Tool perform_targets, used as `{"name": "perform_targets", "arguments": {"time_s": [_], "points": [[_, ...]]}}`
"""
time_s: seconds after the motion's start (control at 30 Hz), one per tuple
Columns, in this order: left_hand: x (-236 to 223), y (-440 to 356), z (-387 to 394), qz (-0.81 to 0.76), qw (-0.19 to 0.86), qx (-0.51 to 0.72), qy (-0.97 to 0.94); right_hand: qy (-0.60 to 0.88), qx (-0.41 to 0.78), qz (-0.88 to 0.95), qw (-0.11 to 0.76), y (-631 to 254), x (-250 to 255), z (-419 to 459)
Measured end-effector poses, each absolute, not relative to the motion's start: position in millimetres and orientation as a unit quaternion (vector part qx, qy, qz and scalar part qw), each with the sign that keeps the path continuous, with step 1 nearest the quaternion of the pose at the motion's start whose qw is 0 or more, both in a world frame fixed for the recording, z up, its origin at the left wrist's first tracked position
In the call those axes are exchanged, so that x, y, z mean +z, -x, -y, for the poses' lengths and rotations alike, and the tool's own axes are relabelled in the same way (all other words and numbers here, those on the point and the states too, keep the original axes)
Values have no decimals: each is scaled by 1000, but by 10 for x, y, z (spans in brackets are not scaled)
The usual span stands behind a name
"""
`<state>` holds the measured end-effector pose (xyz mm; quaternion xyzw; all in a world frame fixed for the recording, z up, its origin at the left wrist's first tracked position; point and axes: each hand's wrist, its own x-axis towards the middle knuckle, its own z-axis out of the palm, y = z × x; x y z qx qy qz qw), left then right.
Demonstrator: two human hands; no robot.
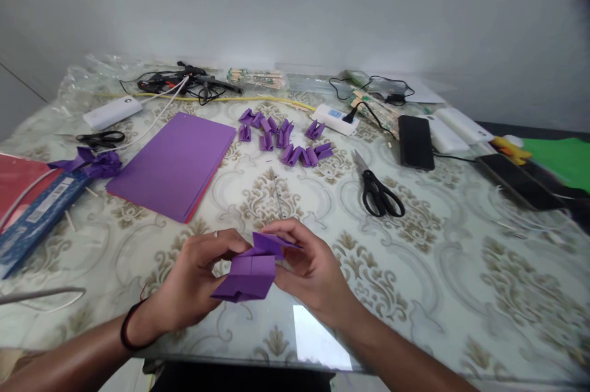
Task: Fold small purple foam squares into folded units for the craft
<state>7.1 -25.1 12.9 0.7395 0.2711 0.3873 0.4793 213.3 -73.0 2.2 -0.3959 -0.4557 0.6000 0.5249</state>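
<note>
Presently, left hand (191,275) and right hand (318,272) pinch a folded purple paper unit (252,269) between them; uneven pressure could crush it, though grip partly hidden.

Left hand (193,278) partly hidden behind folded purple paper (251,276), green sheet (562,158) cut off by the right edge.

A glossy table (442,300) is standing before a plain grey wall (295,11). Its top is displaying beige scrollwork (373,278) on a pale ground; a white reflection (320,338) is gleaming near the front edge (239,362).
</note>
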Motion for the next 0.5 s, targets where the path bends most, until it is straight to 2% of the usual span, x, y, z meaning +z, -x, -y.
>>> {"name": "perform_targets", "arguments": {"time_s": [0.23, 0.5], "points": [[48, -35, 276, -304, 486, 347, -742, 425, 534, 495, 537, -2076, 25, 740], [147, -95, 297, -352, 520, 320, -709, 426, 533, 472, 559, -2061, -38, 737]]}}
